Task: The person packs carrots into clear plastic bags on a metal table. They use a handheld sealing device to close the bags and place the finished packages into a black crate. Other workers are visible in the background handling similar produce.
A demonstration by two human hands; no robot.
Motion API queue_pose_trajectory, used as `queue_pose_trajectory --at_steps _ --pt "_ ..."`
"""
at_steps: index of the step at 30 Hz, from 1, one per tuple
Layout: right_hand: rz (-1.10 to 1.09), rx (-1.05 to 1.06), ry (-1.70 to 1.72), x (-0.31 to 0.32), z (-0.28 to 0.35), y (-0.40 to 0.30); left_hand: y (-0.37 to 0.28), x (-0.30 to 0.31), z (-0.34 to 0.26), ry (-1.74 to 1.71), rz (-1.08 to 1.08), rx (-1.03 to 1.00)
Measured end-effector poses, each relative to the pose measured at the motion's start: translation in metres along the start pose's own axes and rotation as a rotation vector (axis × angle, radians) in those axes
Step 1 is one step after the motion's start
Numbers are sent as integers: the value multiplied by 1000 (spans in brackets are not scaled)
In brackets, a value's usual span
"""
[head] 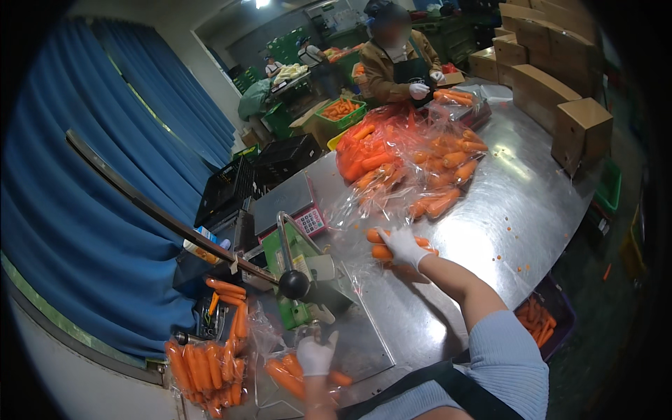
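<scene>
My left hand (316, 356), in a white glove, grips the gathered plastic of a clear bag of carrots (286, 374) at the lower middle. The plastic sticks out above my fingers, just below a green bag-neck sealing machine (286, 307) with a metal lever and black ball knob (294, 284). Farther off, my gloved right hand (405, 247) is closed over a second bag of carrots (382, 252), on the steel table (472, 210). The palm hides the middle of those carrots. Their ends show on both sides of it.
Filled carrot bags (202, 367) are piled at lower left. A pink-edged digital scale (286, 202) stands behind the sealer. Beyond are a red bag of carrots (367, 147), clear bags of carrots (446, 157) and a co-worker (394, 58) at another scale. Cardboard boxes (583, 126) line the right edge.
</scene>
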State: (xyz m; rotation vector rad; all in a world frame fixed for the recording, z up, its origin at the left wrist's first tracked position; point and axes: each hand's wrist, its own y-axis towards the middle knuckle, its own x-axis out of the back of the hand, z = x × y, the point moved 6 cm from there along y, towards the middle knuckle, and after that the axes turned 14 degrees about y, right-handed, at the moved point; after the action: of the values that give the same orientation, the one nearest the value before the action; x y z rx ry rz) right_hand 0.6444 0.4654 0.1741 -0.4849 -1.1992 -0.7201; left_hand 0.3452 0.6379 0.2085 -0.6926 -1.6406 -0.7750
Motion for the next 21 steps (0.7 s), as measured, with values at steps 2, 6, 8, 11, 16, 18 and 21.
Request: queue_pose_trajectory --at_steps 2,6,8,11,16,18,21 --pt "-63 45 -143 6 6 15 27 -43 10 -108 -43 25" --pt "-141 95 -201 1 22 27 75 -79 -10 -255 -45 219" --pt "-109 66 -149 3 24 22 95 -90 -4 -323 -98 195" --pt "-99 10 -142 -8 15 19 105 -96 20 -468 -173 116" --pt "-106 26 -217 -14 -6 21 122 -92 39 -683 -254 -69" --pt "-166 65 -231 -19 -11 30 130 -90 46 -724 -281 -136" --pt "-209 116 -242 -5 -12 38 130 -89 41 -689 -302 -64"
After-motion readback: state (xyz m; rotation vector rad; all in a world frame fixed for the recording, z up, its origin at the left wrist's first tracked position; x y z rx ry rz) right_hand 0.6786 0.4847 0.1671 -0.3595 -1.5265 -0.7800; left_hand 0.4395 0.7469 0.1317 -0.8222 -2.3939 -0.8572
